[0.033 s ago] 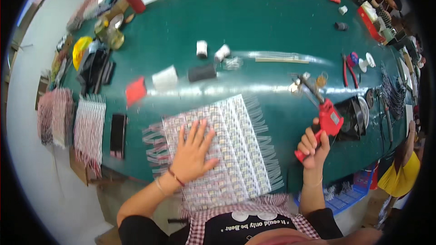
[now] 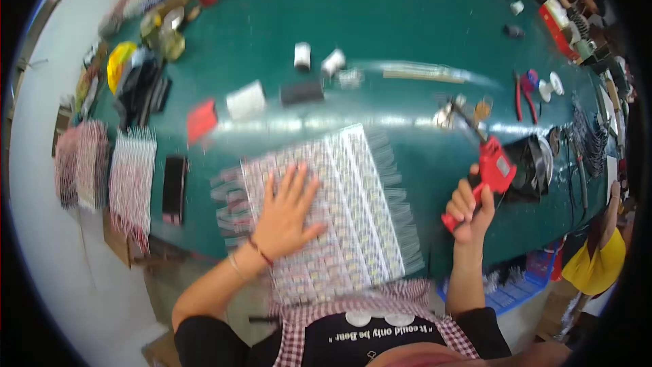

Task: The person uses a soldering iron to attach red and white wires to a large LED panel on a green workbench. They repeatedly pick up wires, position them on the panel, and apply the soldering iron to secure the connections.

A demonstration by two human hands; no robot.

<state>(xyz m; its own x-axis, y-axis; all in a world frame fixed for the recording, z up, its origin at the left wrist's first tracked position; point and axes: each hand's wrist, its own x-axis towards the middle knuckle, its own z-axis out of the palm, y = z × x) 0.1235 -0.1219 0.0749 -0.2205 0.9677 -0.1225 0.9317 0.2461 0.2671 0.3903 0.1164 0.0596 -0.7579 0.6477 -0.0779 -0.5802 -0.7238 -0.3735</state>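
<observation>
A flat rectangular sheet of small white and pinkish modules in rows (image 2: 363,214) lies tilted at the table's near edge. Loose wires fringe its two sides. My left hand (image 2: 288,214) rests flat on its left half, fingers spread. To the right of the sheet, my right hand (image 2: 468,211) is wrapped round the handle of a red pistol-shaped tool (image 2: 498,165). The tool is raised, its long metal nose pointing up and left, away from the sheet. Motion blurs the picture a little.
On the green table (image 2: 380,27), a black slab (image 2: 174,189) and stacks of wired sheets (image 2: 134,180) lie left. Ahead are white spools (image 2: 302,56), a black block (image 2: 302,93) and a red piece (image 2: 202,121). Red-handled pliers (image 2: 524,98) and a black bag (image 2: 526,170) lie right. A blue crate (image 2: 519,292) stands below.
The whole view has shifted slightly, so most things sit a little higher in the picture. My hands keep the same hold and place.
</observation>
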